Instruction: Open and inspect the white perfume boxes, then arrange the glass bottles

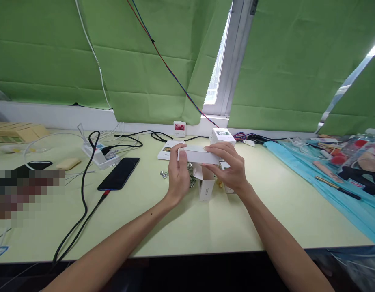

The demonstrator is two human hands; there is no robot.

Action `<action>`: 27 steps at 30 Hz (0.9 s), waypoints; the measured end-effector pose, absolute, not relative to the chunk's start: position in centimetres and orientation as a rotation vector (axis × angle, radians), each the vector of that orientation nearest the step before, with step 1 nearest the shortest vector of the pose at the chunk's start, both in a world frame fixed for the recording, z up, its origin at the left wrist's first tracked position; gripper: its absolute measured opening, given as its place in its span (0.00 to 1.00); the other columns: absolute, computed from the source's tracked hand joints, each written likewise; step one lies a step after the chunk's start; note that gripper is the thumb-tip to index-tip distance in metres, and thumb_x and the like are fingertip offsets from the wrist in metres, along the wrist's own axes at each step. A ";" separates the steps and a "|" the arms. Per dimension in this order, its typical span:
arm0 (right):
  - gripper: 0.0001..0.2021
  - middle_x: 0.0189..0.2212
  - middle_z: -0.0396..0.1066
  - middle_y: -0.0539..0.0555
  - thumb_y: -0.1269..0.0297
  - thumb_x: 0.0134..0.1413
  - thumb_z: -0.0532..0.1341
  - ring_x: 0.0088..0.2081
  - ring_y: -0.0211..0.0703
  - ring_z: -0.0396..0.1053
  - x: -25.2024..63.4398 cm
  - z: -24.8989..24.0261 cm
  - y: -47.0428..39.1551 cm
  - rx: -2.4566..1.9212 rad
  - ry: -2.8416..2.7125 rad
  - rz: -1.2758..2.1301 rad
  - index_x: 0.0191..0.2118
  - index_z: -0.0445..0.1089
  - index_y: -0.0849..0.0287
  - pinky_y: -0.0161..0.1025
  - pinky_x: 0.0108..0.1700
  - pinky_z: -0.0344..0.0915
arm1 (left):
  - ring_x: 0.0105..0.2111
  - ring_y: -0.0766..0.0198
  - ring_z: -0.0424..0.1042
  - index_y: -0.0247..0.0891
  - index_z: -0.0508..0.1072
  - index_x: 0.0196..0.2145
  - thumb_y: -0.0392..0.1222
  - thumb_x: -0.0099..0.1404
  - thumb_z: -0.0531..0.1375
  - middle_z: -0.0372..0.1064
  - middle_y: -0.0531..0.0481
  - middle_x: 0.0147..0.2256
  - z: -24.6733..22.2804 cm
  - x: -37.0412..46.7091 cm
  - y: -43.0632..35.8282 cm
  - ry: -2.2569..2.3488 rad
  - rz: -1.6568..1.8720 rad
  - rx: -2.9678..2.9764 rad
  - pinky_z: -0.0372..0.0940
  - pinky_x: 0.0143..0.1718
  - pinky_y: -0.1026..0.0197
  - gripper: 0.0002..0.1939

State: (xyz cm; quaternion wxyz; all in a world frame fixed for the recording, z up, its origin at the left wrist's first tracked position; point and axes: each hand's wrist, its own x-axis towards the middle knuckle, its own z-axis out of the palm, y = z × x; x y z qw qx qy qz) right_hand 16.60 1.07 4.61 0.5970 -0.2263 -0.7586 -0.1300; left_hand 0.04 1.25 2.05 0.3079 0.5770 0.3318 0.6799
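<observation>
White cardboard catches my eye first: a slim white box (197, 155) is held level above the pale yellow table (236, 227), gripped at both ends. From where I stand, the left hand (179, 176) pinches one end, thumb on the near face and the index finger bent up to the top edge. The right hand (231, 165) pinches the other, its fingers reaching across the top and close together, the thumb lower down along the bottom edge. Just below the held box, an open carton (206, 191) stands upright on the table with a flap raised. Small metal pieces (164, 174) lie beside the left hand, and more are partly hidden behind it. Behind the right hand sits another white box (222, 135) with a picture on top. Off to the left, a black phone (119, 174) lies near a white power strip (99, 156); well to the right, a blue sheet (292, 170) carries a dark pen (336, 187) among other clutter. Green curtains (151, 77) hang behind everything.
</observation>
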 end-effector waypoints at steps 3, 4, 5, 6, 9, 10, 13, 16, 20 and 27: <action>0.15 0.41 0.80 0.57 0.63 0.56 0.71 0.43 0.53 0.75 16.6 4.7 1.0 -0.526 -1.750 -0.307 0.49 0.75 0.52 0.53 0.47 0.72 | 0.40 0.64 0.69 0.50 0.68 0.51 0.60 0.74 0.49 0.67 0.49 0.48 1.9 0.0 1.5 0.868 1.795 1.524 0.68 0.41 0.61 0.18; 0.14 0.41 0.80 0.56 0.63 0.56 0.71 0.43 0.53 0.75 16.6 4.7 1.0 -0.530 -1.747 -0.306 0.49 0.75 0.52 0.53 0.46 0.73 | 0.41 0.63 0.69 0.50 0.68 0.51 0.61 0.74 0.49 0.67 0.49 0.48 1.8 0.0 1.5 0.868 1.796 1.523 0.68 0.42 0.60 0.18; 0.14 0.41 0.80 0.56 0.63 0.56 0.71 0.43 0.52 0.75 16.6 4.7 0.9 -0.536 -1.745 -0.304 0.49 0.75 0.51 0.53 0.46 0.73 | 0.43 0.62 0.69 0.50 0.68 0.51 0.61 0.74 0.49 0.67 0.49 0.49 1.8 0.0 1.5 0.868 1.796 1.522 0.69 0.44 0.59 0.19; 0.14 0.41 0.80 0.56 0.63 0.57 0.70 0.43 0.52 0.75 16.6 4.7 0.9 -0.542 -1.743 -0.302 0.49 0.75 0.51 0.52 0.46 0.73 | 0.45 0.61 0.70 0.50 0.68 0.52 0.61 0.74 0.49 0.67 0.49 0.50 1.8 0.0 1.5 0.869 1.796 1.522 0.69 0.45 0.59 0.19; 0.14 0.41 0.80 0.55 0.64 0.57 0.70 0.44 0.52 0.75 16.7 4.7 0.9 -0.563 -1.740 -0.289 0.49 0.75 0.51 0.52 0.47 0.73 | 0.51 0.58 0.69 0.51 0.69 0.53 0.62 0.74 0.49 0.67 0.48 0.53 1.9 0.0 1.5 0.866 1.791 1.528 0.68 0.50 0.56 0.20; 0.14 0.41 0.80 0.55 0.65 0.57 0.70 0.44 0.51 0.75 16.7 4.7 0.9 -0.568 -1.739 -0.282 0.49 0.75 0.51 0.52 0.47 0.73 | 0.52 0.58 0.68 0.51 0.68 0.53 0.62 0.74 0.49 0.67 0.48 0.54 2.0 0.0 1.5 0.860 1.787 1.529 0.68 0.51 0.55 0.21; 0.14 0.41 0.80 0.55 0.65 0.57 0.70 0.44 0.51 0.75 16.8 4.7 0.8 -0.581 -1.731 -0.250 0.48 0.75 0.52 0.52 0.47 0.73 | 0.52 0.58 0.68 0.51 0.68 0.54 0.62 0.74 0.49 0.66 0.48 0.55 2.1 0.0 1.4 0.826 1.771 1.525 0.67 0.53 0.54 0.21; 0.12 0.40 0.80 0.55 0.65 0.57 0.70 0.43 0.50 0.75 16.7 4.9 0.7 -0.600 -1.716 -0.219 0.47 0.76 0.52 0.51 0.46 0.73 | 0.53 0.58 0.68 0.51 0.68 0.56 0.62 0.74 0.49 0.66 0.48 0.56 2.1 0.0 1.4 0.813 1.759 1.527 0.66 0.54 0.54 0.21; 0.10 0.39 0.80 0.54 0.62 0.57 0.70 0.42 0.50 0.75 16.7 5.1 0.6 -0.630 -1.700 -0.191 0.45 0.76 0.51 0.51 0.45 0.74 | 0.53 0.56 0.68 0.51 0.68 0.57 0.62 0.74 0.49 0.66 0.47 0.57 2.0 -0.1 1.5 0.832 1.744 1.539 0.66 0.55 0.51 0.22; 0.10 0.38 0.80 0.54 0.60 0.56 0.70 0.41 0.49 0.75 16.8 5.2 0.5 -0.642 -1.678 -0.148 0.43 0.76 0.52 0.49 0.44 0.73 | 0.63 0.52 0.62 0.54 0.67 0.60 0.61 0.74 0.50 0.62 0.48 0.62 2.0 -0.2 1.6 0.830 1.739 1.580 0.59 0.65 0.45 0.23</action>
